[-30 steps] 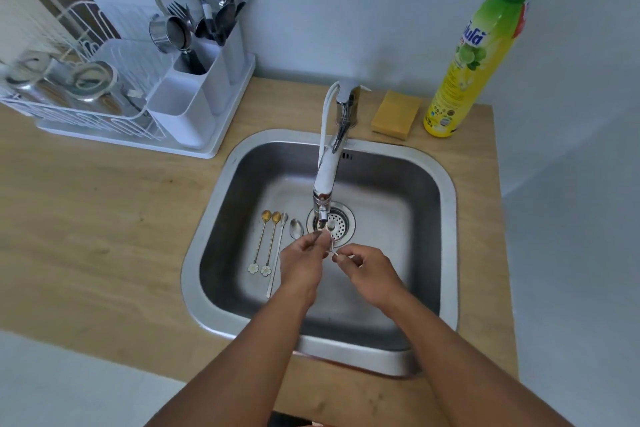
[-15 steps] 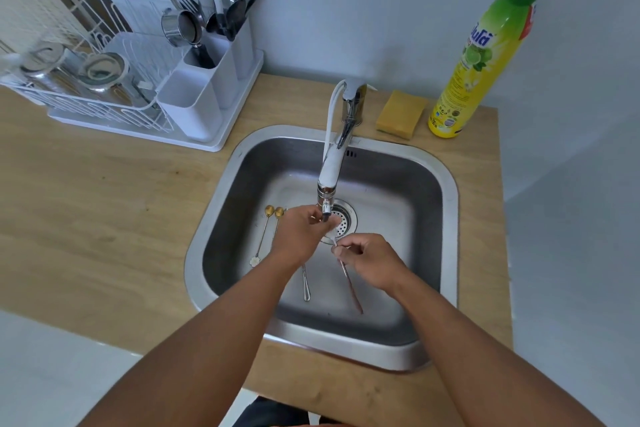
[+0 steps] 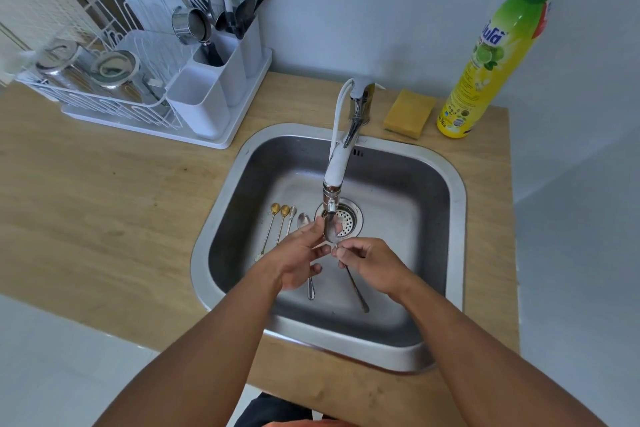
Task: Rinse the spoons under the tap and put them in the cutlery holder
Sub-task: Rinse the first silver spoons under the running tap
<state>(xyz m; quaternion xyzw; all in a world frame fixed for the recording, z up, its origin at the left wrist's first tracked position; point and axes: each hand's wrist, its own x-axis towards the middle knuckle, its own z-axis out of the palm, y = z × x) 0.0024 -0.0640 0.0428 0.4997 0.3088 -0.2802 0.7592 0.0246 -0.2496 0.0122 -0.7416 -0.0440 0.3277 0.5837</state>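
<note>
Both reaching into the sink (image 3: 446,184): right hand (image 3: 370,265) pinching spoon (image 3: 332,230) handle under tap (image 3: 334,177), left hand (image 3: 298,253) fingering its bowl.

spoon (image 3: 331,231) bowl now under tap (image 3: 335,166), seemingly

brushed steel sink (image 3: 446,184), matt wood counter (image 3: 104,191), glossy plastic bottle (image 3: 485,69)

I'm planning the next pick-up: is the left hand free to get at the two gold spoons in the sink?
Probably not yet: the left hand is busy on the spoon under the tap. Nothing covers the gold spoons, just beside it.
</note>
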